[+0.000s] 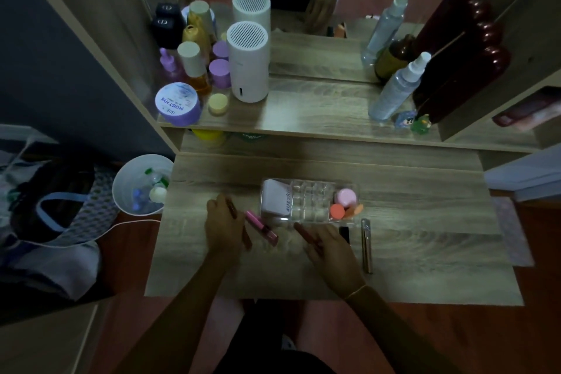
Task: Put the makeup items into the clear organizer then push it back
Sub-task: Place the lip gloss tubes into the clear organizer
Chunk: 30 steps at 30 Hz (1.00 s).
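Resting on the wood-grain dressing table top (409, 240), both hands work just in front of the clear plastic compartment organizer (309, 202), which sits mid-table with bare wood open behind it up to the raised shelf edge (303, 133). The left hand (223, 229) has its fingers curled around a slim dark reddish pencil-like stick (232, 209) that pokes out past the knuckles; just right of those fingers a pink lip gloss tube (261, 223) lies slanted on the wood, its far end near the organizer's front left corner. The right hand (328, 247) has its fingers closed on a red lipstick-like stick (306, 234) pointing toward the organizer's front wall. Right of those fingers lie a small black item (344, 234) and then a long metallic tube (366, 246), set lengthwise and apart from each other. Inside the organizer, a pale pink sponge-like pack (274, 199) fills the left end, while a round pink jar (345, 197) and an orange-capped item (337, 211) sit at the right end; the middle cells look unfilled. Beyond the left fingers, off the table's left edge, stands a white bin (121, 191). On the shelf above are a white cylindrical device (247, 64) and a clear spray bottle (394, 91).
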Tool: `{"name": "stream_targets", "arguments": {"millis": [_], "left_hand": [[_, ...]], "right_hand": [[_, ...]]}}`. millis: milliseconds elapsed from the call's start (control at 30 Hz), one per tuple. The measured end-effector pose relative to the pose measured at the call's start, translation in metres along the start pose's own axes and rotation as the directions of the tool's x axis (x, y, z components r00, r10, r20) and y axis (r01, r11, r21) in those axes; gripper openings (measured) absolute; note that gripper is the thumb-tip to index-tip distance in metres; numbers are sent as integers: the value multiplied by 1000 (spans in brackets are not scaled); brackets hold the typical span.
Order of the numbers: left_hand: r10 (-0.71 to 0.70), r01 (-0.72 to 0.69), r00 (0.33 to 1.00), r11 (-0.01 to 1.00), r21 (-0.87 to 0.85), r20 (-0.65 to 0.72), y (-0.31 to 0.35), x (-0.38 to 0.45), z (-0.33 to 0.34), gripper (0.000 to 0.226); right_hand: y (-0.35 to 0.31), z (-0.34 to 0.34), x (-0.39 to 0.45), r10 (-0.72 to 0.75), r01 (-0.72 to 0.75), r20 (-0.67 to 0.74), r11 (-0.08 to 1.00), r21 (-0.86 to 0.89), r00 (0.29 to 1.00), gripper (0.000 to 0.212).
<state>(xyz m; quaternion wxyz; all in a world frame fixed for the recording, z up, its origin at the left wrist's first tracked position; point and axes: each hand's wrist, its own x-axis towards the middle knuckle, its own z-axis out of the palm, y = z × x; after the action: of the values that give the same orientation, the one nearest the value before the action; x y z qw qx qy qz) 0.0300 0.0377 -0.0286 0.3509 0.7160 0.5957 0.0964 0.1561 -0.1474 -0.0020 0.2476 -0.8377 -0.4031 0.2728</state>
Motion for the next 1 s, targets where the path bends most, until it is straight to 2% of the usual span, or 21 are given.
{"name": "stream_targets", "arguments": {"millis": [133, 333, 500, 633, 733, 833, 933, 1000], "left_hand": [[-21, 21, 1000, 1000, 8, 21, 3, 3, 3, 30], [-67, 67, 998, 998, 12, 11, 4, 16, -1, 23], [-65, 63, 996, 998, -32, -68, 10, 28, -16, 14], [-40, 21, 990, 991, -135, -136, 33, 38, -35, 12], [122, -160, 971, 971, -176, -208, 57, 40, -45, 14], [311, -376, 918, 880, -291, -246, 86, 30, -47, 21], [483, -519, 855, 786, -337, -190, 106, 18, -35, 24], [578, -580, 807, 739, -344, -118, 109, 12, -24, 26]], "right_hand": [[-7, -1, 4, 4, -2, -22, 997, 78, 1000, 18], [-15, -5, 12, 24, -14, -60, 985, 171, 998, 16], [-17, -12, 18, 74, -56, -93, 982, 181, 993, 15], [-16, -21, 27, 103, -85, -124, 986, 142, 987, 17], [-16, -27, 31, 122, -105, -142, 987, 121, 982, 15], [-20, -34, 36, 113, -101, -197, 992, 70, 974, 12], [-24, -42, 41, 82, -87, -318, 996, -3, 945, 11], [-23, -46, 47, 104, -119, -327, 992, -28, 939, 17]]}}
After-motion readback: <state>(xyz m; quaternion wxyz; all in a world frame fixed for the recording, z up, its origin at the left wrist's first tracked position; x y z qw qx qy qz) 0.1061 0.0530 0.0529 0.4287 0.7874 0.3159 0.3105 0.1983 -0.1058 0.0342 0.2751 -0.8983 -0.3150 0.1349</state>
